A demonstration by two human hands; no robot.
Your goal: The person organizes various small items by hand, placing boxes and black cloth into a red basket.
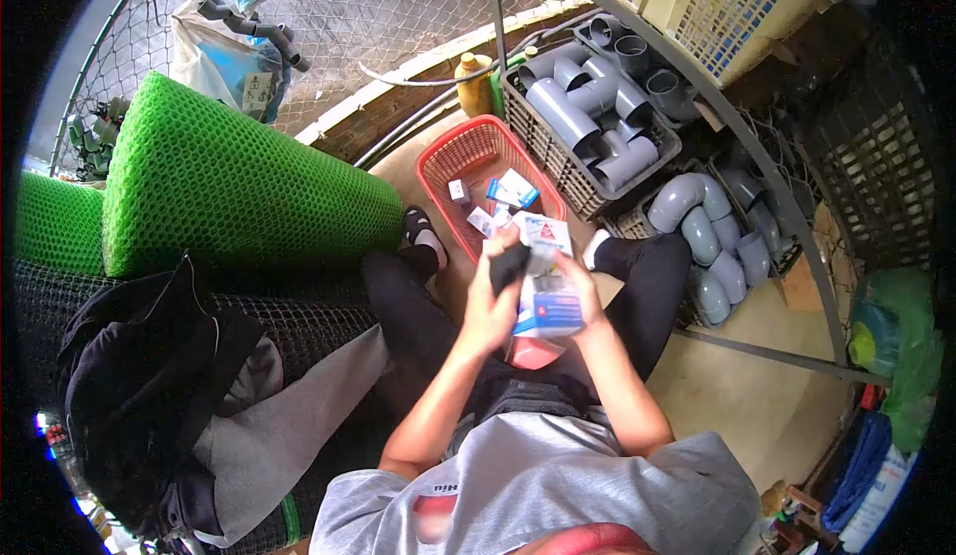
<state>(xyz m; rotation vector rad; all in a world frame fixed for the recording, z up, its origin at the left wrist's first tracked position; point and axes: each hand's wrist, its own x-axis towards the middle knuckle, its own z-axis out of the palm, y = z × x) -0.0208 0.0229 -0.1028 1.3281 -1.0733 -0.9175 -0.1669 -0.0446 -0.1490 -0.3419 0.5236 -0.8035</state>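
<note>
My left hand point(488, 306) is closed around a small black object point(509, 267) whose kind I cannot make out. Close beside it, my right hand point(586, 301) grips a white-and-blue cardboard box point(550, 314), blurred by motion. Between the two hands is a pale, smeared patch that I cannot identify. Just beyond them, a red plastic basket point(435, 170) on the floor holds several small white-and-blue boxes point(513, 190). A white box with a red mark point(544, 229) shows right above my fingers. Part of a pink-red item point(536, 354) appears below the box, between my legs.
Grey pipe fittings point(561, 114) fill a crate at the right, with more elbows point(694, 222) nearer me. Rolls of green plastic mesh point(239, 187) lie at the left, near a black jacket point(129, 376). A yellow bottle point(472, 85) stands behind the basket.
</note>
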